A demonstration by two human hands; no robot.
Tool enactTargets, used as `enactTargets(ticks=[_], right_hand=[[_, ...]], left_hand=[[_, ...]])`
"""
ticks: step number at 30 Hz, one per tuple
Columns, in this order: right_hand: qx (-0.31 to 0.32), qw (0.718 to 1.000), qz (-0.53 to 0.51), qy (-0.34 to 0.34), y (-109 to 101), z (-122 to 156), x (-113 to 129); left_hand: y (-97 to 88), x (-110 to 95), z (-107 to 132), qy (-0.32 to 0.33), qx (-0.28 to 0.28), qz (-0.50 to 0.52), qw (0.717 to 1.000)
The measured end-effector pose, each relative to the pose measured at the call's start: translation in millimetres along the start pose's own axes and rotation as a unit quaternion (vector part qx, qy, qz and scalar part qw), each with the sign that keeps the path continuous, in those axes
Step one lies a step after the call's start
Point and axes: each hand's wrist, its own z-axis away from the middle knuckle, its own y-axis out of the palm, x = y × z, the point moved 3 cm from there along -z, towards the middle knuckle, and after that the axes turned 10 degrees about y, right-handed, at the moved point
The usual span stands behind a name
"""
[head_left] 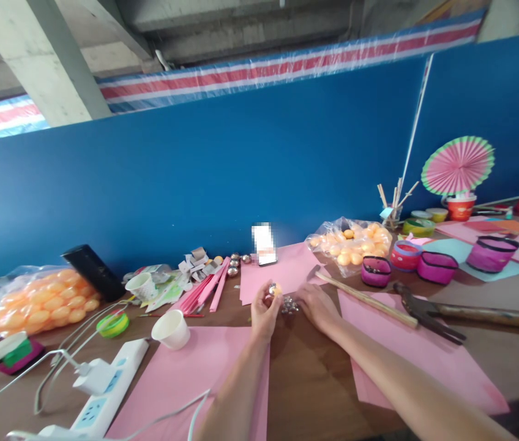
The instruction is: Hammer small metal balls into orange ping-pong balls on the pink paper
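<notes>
My left hand is closed round a small orange ball that has shiny silver bits on its left side. Just to its right, a little heap of silver pieces lies on the brown table. At the edge of that heap rests my right hand, its fingers bent together and reaching down to the pieces. What its fingertips pinch, if anything, is too small to make out. Behind my hands a lit phone leans against the blue partition, with several silvery balls to its left.
Bags of orange balls stand left and right. A hammer and wooden stick lie on pink paper at right. To the left are a white cup and a power strip with trailing cables.
</notes>
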Motion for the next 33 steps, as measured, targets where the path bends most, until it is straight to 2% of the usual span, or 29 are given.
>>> enactTargets(ticks=[12,20,33], right_hand=[[-0.047,0.998,-0.032,0.02,2,2,-5],[-0.109,0.992,-0.068,0.009,-2,1,-6],[-0.11,0.977,-0.185,0.006,-6,0,-4]], left_hand=[[0.6,3,0,0.01,0.027,-0.034,0.999],[-1.5,7,-1,0.003,0.028,-0.047,0.999],[-3.3,11,-2,0.002,0.038,-0.075,0.996]])
